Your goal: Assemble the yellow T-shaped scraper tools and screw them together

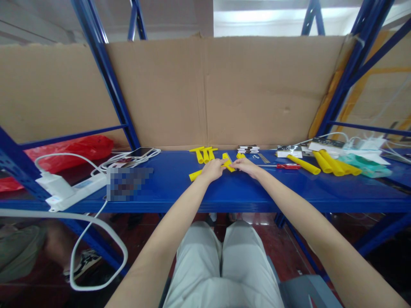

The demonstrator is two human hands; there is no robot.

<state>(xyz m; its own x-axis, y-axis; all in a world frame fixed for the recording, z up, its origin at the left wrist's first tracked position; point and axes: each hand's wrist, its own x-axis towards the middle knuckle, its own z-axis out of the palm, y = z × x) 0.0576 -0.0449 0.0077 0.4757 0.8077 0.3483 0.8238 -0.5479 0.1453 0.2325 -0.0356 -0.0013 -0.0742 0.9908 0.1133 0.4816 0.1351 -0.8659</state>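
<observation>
My left hand [213, 170] is closed, its fingertips gripping a short yellow plastic piece [228, 164] just above the blue tabletop. From the other side my right hand [245, 166] meets this piece with thumb and fingers pinched together; whatever is between them is too small to make out. A yellow tube [195, 175] lies left of my left hand, partly covered by it. Several yellow T-shaped handles [206, 155] stand behind that hand. Another yellow piece [240, 156] shows behind my right hand. To the right lies a screwdriver with a red handle [288, 166].
Several yellow tubes [334, 164] lie at the right beside a green plastic packet [366, 166] and small boxes [289, 151]. Stacked small packs [248, 149] stand at the back against cardboard [205, 94]. A white power strip [80, 190] with cables lies left. A person's shoe [85, 261] shows below.
</observation>
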